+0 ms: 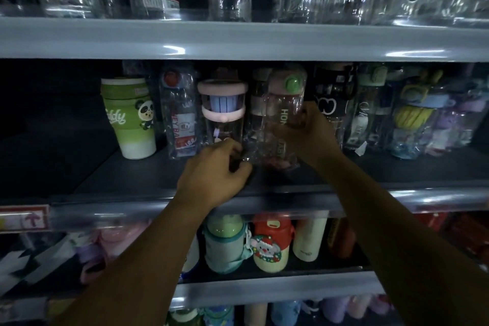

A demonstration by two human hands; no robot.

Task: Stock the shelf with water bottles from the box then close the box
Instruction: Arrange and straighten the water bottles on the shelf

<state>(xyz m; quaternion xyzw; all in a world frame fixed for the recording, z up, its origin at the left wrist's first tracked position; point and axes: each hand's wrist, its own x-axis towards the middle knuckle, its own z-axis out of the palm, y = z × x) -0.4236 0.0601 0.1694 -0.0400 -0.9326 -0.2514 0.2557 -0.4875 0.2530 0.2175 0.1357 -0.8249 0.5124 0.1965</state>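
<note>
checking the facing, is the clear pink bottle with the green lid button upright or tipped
Tipped slightly: the plastic-wrapped clear pink bottle with the green lid button leans top-right, base off the dark shelf, held by the right hand.

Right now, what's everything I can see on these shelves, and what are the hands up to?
Top shelf: clear wrapped bottles, too many and too blurred to count, along its whole width.
Green panda cup: one, green fading to white, left on the middle shelf.
Red-capped wrapped bottle: one, clear, right of the cup.
Pink-lidded bottle: one, clear, centre.
Pink bottle with green button: one, in plastic wrap, held tilted at centre.
Black-labelled bottle: one, right of centre.
Mixed wrapped bottles: several, blue, yellow, purple, far right.
Lower shelf: santa bottle, red and cream; a cream flask beside it.
Left hand: at the wrap's bottom.
Right hand: gripping the pink bottle.
</note>
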